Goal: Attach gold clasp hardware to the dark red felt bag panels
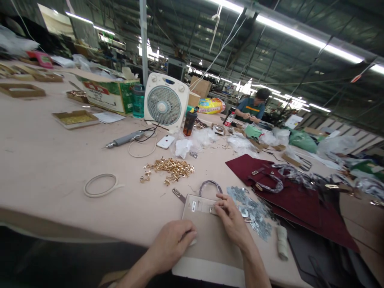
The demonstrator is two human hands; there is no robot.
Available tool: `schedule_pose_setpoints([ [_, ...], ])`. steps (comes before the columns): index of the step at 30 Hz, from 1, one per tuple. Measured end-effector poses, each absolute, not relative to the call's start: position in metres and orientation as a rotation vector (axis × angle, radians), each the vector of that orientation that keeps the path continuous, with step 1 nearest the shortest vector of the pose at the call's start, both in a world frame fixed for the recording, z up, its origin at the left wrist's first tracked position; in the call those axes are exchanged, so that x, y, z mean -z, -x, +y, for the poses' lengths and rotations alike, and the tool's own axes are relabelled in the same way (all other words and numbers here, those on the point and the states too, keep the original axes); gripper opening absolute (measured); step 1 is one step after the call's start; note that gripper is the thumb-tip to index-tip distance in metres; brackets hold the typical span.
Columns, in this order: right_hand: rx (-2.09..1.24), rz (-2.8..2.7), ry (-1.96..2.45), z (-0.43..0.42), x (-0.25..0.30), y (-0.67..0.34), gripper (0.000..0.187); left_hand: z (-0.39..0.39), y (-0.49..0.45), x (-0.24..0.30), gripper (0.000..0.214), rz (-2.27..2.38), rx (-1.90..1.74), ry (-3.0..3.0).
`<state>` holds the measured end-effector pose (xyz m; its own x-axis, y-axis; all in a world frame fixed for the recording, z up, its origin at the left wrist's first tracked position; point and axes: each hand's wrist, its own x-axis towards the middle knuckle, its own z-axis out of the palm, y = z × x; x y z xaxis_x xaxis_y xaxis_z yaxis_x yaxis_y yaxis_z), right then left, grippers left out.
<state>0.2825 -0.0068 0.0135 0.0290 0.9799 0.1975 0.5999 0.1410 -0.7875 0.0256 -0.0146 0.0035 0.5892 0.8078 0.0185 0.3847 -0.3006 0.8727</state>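
A beige bag panel (207, 228) lies flat at the table's front edge, with a wrapped handle (210, 183) arching from its far side. A dark strap with a gold-coloured fitting (179, 195) sticks out at its left corner. My left hand (175, 242) is closed over the panel's left side, with something pale and small showing under the fingers; its kind is hidden. My right hand (231, 218) rests on the panel's upper right, its bent fingertips pinched at a small metal fitting, which they partly cover. Flat silver metal plates (255, 216) lie heaped beside the right hand.
Gold-coloured metal fittings (172, 170) lie piled beyond the panel. An electric screwdriver (126, 139), a phone (165, 141), a box fan (166, 102) and a cord loop (100, 185) are on the table. Dark red bag pieces (288, 196) are stacked right. A co-worker (252, 108) is farther back.
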Motion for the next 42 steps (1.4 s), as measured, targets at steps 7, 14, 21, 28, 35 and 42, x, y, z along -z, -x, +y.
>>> schedule_pose_setpoints([
  [7, -0.654, -1.699, 1.551, -0.006, -0.009, -0.278, 0.023, -0.013, -0.026, -0.003, 0.024, 0.958, -0.592, -1.898],
  [14, -0.608, -1.697, 1.57, -0.002, -0.001, -0.278, 0.021, -0.014, -0.026, -0.003, 0.023, 0.951, -0.585, -1.882],
  [21, -0.415, -1.769, 1.64, -0.006, 0.002, -0.282, 0.034, -0.014, -0.029, -0.001, 0.022, 0.983, -0.573, -1.915],
  [28, -0.267, -1.715, 1.694, -0.003, 0.014, -0.279, 0.027, -0.014, -0.033, -0.001, 0.023, 0.999, -0.565, -1.93],
  [35, -0.118, -1.677, 1.631, 0.002, 0.025, -0.277, 0.017, -0.012, -0.034, 0.0, 0.027, 0.973, -0.565, -1.914],
  [42, -0.022, -1.761, 1.637, -0.007, 0.022, -0.267, 0.028, -0.011, -0.034, -0.002, 0.032, 0.955, -0.601, -1.844],
])
